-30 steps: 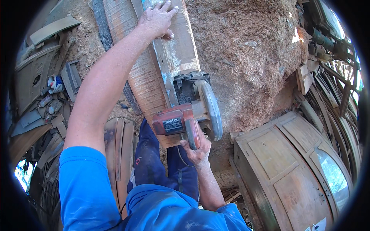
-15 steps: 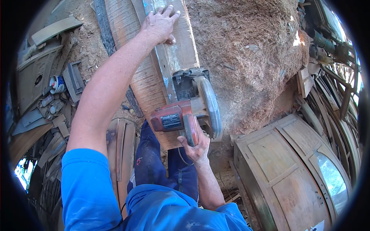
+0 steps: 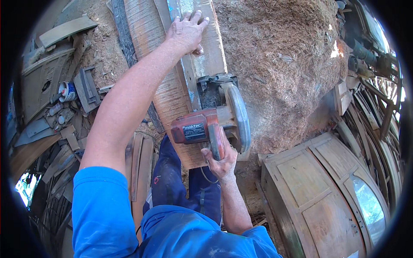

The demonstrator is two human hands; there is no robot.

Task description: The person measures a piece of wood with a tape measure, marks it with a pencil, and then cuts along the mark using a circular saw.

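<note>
My right hand (image 3: 222,161) is wrapped round the rear handle of a red circular saw (image 3: 189,127) with a grey blade guard. The saw rests on a long plank (image 3: 213,51) near its right edge; its blade is hidden. Farther up, my left hand (image 3: 188,32) lies with fingers spread across the plank and a narrow wooden strip (image 3: 186,81) with blue paint marks. That strip runs alongside the saw's base. Beneath them is a wider, rough-sawn board (image 3: 165,96), its near end above my legs.
A heap of wood shavings (image 3: 279,64) rises right of the plank. At the lower right lies a wooden cabinet (image 3: 318,189) with a glass pane. Wood scraps (image 3: 56,172) and a small can (image 3: 67,91) lie on the left. A dark beam (image 3: 124,34) runs beside the board.
The saw has slid slightly farther up along the plank in my right hand. My left hand stays at about the same spot on the wood. The whole view has shifted a little.
</note>
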